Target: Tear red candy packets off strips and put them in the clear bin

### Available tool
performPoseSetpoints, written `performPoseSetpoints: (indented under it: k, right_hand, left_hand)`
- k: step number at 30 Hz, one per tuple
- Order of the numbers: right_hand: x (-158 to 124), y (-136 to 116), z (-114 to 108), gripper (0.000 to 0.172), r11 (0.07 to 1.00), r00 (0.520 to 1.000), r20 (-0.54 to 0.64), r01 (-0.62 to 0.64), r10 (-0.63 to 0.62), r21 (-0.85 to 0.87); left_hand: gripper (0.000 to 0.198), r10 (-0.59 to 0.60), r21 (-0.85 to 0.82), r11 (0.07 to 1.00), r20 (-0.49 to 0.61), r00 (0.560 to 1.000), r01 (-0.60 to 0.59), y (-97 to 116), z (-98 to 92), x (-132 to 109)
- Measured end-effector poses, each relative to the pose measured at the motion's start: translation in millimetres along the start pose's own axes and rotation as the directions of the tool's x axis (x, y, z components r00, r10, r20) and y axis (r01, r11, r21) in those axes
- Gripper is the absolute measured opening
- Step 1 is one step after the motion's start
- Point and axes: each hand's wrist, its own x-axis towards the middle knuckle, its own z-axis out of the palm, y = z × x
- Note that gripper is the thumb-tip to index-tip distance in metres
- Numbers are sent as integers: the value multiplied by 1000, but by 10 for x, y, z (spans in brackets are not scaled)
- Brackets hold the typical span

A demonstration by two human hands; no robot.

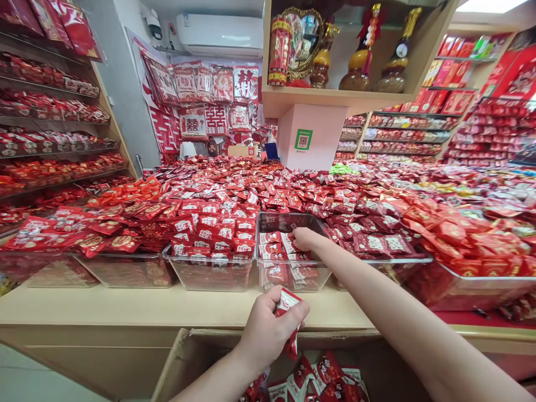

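Near the lower middle, my left hand is closed round a red-and-white candy packet, above an open cardboard box. More red-and-white candy packets lie loose inside that box. My right hand reaches into a clear plastic bin on the counter. Its fingers are curled against a candy packet there, with the fingertips partly hidden. Packets lie in rows in the front of this bin, below the level of its neighbours, and its back wall shows.
Heaped clear bins stand on both sides, including a left bin and a right bin. The wooden counter edge runs before them. A white pillar carries an overhanging shelf. Packed shelves line the left wall.
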Motion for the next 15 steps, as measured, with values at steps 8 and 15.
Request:
performPoseSetpoints:
  k: [8,15]
  right_hand:
    - [-29,17,-82,31,996,976,-218,22,-3,83]
    - [-866,-266,-336,19,760,821,-559,436,-117,481]
  left_hand:
    - [18,-147,-247,958,6,989,144,41,-14,-4]
    - [24,-127,-338,935,-28,992,110,82,-28,17]
